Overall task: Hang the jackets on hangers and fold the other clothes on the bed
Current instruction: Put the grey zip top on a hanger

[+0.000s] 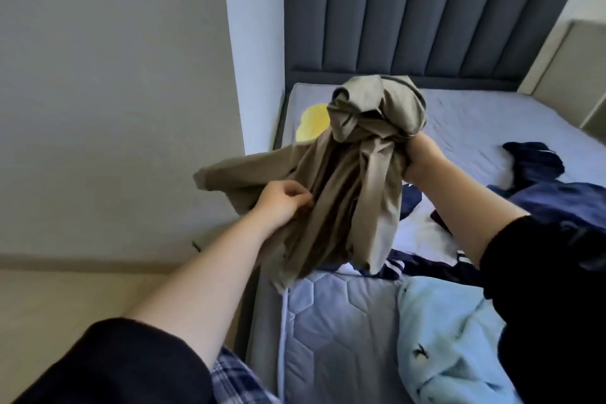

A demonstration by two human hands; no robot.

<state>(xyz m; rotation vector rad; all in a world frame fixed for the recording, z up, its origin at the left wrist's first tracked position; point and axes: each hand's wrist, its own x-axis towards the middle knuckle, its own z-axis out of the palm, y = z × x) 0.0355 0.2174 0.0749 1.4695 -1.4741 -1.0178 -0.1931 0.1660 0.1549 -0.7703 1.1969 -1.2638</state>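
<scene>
Khaki garment [347, 174], bunched and lifted above the near left part of the bed [331, 315], with the right hand [423, 157] gripping its top and the left hand [282, 200] pinching a fold, apparently to untangle it.

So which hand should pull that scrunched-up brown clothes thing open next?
Probably the left hand. It pinches the loose hanging part of the khaki garment, beside the flap sticking out to the left. The right hand grips the bunched upper end and holds it up, so it looks busy.
</scene>
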